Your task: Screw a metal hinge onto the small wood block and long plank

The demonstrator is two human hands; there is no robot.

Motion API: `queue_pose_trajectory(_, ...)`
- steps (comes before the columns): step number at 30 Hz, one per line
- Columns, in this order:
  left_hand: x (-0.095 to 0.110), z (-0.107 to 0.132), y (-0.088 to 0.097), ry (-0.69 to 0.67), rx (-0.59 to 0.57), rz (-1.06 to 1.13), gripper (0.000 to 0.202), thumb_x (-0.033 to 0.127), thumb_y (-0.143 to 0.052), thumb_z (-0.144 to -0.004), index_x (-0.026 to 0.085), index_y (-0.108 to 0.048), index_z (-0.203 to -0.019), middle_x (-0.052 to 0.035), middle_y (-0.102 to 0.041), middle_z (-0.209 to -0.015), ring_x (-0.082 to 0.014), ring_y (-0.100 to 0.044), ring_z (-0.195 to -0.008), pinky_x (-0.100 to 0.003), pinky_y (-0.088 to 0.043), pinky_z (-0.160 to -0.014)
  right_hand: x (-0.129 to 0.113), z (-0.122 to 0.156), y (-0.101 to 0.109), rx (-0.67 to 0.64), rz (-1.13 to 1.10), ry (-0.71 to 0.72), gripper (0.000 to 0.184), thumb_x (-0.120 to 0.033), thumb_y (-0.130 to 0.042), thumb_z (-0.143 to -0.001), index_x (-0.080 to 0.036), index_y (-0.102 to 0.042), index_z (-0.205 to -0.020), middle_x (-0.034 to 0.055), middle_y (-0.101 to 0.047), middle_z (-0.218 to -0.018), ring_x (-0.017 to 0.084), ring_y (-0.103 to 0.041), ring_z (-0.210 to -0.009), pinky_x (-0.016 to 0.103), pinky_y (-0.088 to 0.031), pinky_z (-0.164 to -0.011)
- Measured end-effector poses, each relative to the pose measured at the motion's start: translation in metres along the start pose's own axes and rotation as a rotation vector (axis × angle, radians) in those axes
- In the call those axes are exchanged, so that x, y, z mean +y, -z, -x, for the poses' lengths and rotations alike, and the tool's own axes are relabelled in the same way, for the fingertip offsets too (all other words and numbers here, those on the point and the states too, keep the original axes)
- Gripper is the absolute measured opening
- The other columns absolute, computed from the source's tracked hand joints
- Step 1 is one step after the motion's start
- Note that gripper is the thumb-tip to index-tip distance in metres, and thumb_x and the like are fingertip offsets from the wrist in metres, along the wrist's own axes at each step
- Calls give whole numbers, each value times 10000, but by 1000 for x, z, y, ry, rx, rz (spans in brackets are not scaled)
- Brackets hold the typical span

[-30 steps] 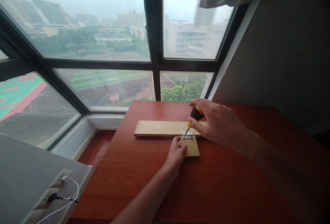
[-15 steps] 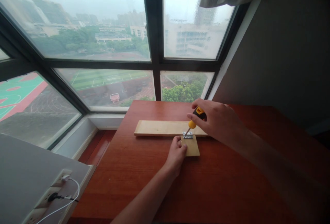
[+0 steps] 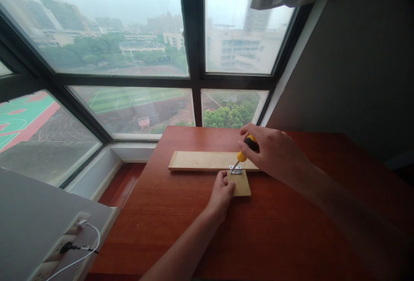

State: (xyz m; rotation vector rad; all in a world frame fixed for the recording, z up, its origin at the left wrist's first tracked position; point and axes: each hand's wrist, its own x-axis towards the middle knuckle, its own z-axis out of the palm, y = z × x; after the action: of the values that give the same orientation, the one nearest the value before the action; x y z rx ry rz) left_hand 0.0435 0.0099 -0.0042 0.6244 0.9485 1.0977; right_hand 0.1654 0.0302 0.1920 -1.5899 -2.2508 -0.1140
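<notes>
Turns screwdriver (image 3: pixel 241 156) slightly vs. earlier w/ R hand (image 3: pixel 276 148) in closed grip, stays point-down on hinge (image 3: pixel 238 169) over tabletop (image 3: pixel 155 225), and pinches sm. board (image 3: pixel 242 186) w/ L hand (image 3: pixel 222 192), i.e., likely mid-turn.

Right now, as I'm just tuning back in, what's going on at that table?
A person is working with a screwdriver. Their right hand holds it at a slant, its tip at the left end of a small metal hinge. Their left hand grips the left edge of a small board. The hinge sits where that board meets a long board lying on the table. Whether any screw is tight is too small to tell.
</notes>
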Motion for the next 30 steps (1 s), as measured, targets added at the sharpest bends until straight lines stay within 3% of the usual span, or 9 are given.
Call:
queue_pose_trajectory(5, 1, 2, -1, -21, -3, -10, 377, 201, -656, -676, 182, -490, -1014, -33, -686, -843, -140, -621, -683, -236, -466, -652, 1, 3, -1, 5, -37, 23, 387, -252, -559, -790, -231, -540, -1177, 50, -684, -1109, 222, -655, -860, 310, -428, -663)
queue_pose_trajectory(10, 2, 3, -1, -7, -16, -12, 378, 203, -644, -689, 183, -477, -1027, -52, -694, -891, -158, -644, -724, -233, -464, -636, 2, 1, -1, 6, 27, -10, 299, -395, -503, -880, -230, -573, -1119, 40, -713, -984, 240, -658, -801, 323, -407, -614)
queue_pose_trajectory(15, 3, 4, -2, -7, -16, -16, 370, 208, -645, -699, 184, -473, -1026, -56, -698, -910, -146, -638, -699, -215, -447, -599, 3, 4, -1, 21, -47, 31, 369, -241, -548, -798, -234, -538, -1167, 42, -683, -1112, 207, -652, -830, 308, -414, -655)
queue_pose_trajectory(17, 4, 4, -2, -7, -11, -15, 370, 212, -648, -701, 184, -477, -1027, -54, -699, -905, -140, -634, -693, -215, -451, -608, 3, 5, -1, 28, -40, 35, 383, -249, -555, -793, -244, -532, -1176, 39, -670, -1152, 208, -651, -844, 306, -406, -648)
queue_pose_trajectory(21, 4, 5, -2, -3, -10, -8, 389, 225, -673, -688, 186, -482, -1026, -59, -700, -912, -164, -652, -751, -228, -468, -638, 3, 1, -2, 35, 35, -3, 232, -397, -514, -874, -237, -583, -1028, 30, -709, -941, 209, -642, -738, 306, -362, -586)
queue_pose_trajectory(23, 4, 4, -2, -1, -9, -10, 405, 237, -690, -680, 187, -484, -1025, -60, -701, -911, -175, -657, -769, -228, -467, -631, 3, 0, -3, 34, 42, -11, 193, -372, -490, -889, -232, -587, -980, 26, -707, -883, 203, -636, -711, 306, -352, -579)
queue_pose_trajectory(27, 4, 4, -2, -11, -9, -10, 415, 244, -698, -673, 186, -485, -1025, -56, -702, -889, -176, -656, -760, -235, -472, -639, 4, 2, -3, 62, 12, 0, 271, -259, -526, -816, -228, -555, -1083, 39, -693, -1050, 207, -649, -800, 304, -369, -602)
queue_pose_trajectory(30, 4, 5, -2, -16, -6, -15, 402, 236, -686, -678, 186, -484, -1022, -52, -700, -884, -174, -656, -760, -234, -473, -643, 3, 5, -3, 71, 31, 0, 333, -308, -544, -820, -237, -536, -1145, 40, -678, -1117, 220, -653, -828, 311, -373, -599)
